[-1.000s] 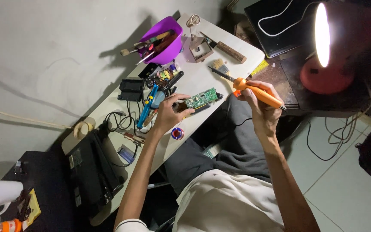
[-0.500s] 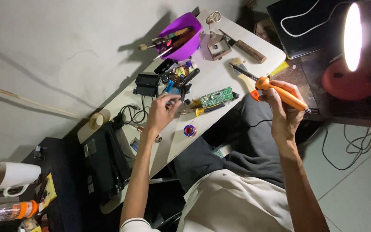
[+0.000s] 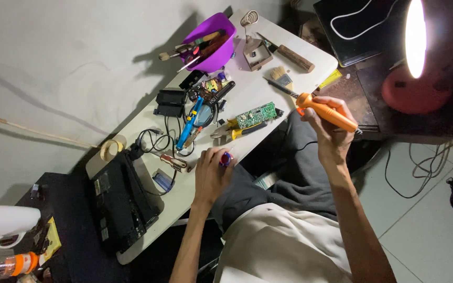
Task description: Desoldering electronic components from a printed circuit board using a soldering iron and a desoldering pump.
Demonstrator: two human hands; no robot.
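The left hand is seen nearest, laid palm down on the white table, fingers curled over a small round tin with red and blue showing at the fingertips. Whether the tin is gripped or only covered cannot be told.

To the right of that hand and higher, the right hand is closed around an orange soldering iron, held in the air off the table edge. The dark tip is pointed up-left towards a brush and is touching nothing.

Between the 2 hands and a little beyond, a green circuit board is lying flat, untouched, with yellow-handled pliers just beside it. So the iron is taken up, but the tip is not yet applied to the board; the joint work looks still to be done.

Beyond the left hand, a blue tool and a tangle of black cables are spread out. Farther still, a purple bowl of tools and a coiled iron stand are placed. A lit lamp is glaring far right of the right hand.
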